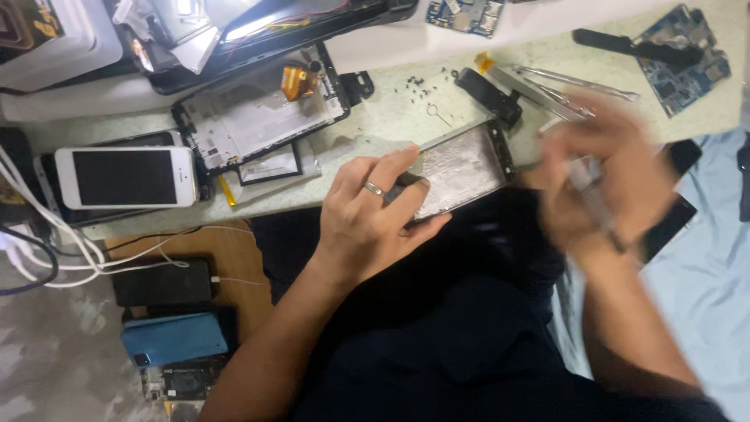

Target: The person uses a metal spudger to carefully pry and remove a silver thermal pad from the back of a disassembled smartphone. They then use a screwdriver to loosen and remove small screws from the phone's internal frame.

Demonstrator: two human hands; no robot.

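My left hand (373,209), a ring on one finger, grips the near end of an opened phone frame (467,166) whose silvery inner plate faces up at the table's front edge. My right hand (601,176) is blurred with motion just right of the frame. It holds a thin metal tool (586,187) whose tip is near the frame's right end; I cannot tell whether the tip touches it.
A white phone (125,177) lies at the left. A dismantled phone body (262,109) sits behind it, with small screws (414,84), tweezers (578,78) and blue circuit boards (686,55) on the pale table (391,117). More phones (173,337) and white cables (47,234) lie on the floor.
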